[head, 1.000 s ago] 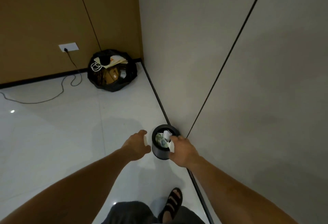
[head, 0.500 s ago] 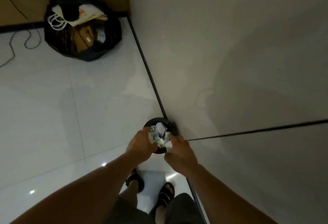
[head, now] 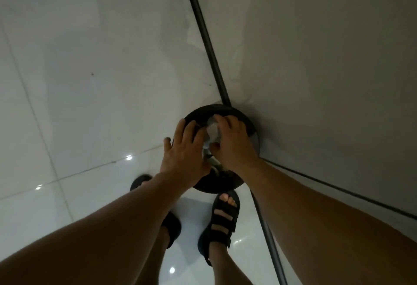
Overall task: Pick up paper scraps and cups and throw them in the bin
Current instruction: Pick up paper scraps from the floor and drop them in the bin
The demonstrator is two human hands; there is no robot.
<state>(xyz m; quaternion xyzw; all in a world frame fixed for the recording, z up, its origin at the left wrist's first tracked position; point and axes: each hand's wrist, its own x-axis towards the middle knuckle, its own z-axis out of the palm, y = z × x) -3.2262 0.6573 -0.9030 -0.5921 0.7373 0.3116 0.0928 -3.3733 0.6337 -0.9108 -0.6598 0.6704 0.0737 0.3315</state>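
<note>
Seen from straight above, a small round black bin [head: 247, 122] stands on the floor against the wall. Crumpled white paper scraps [head: 212, 132] fill it to the top. My left hand [head: 182, 151] lies over the bin's left side with its fingers straight and spread, pressing down. My right hand [head: 234, 145] covers the right side, and its thumb and curled fingers hold the wad of paper. Both hands hide most of what is in the bin, and I see no cup.
A grey wall [head: 316, 59] rises on the right, with a black skirting strip [head: 203, 32] at its foot. White glossy floor tiles [head: 90, 81] stretch to the left. My two feet in black sandals [head: 223, 214] stand just in front of the bin.
I have bent down closer, so the bin looks larger and the black rubbish bag has left the view. Both hands have come down onto the paper in the bin.
</note>
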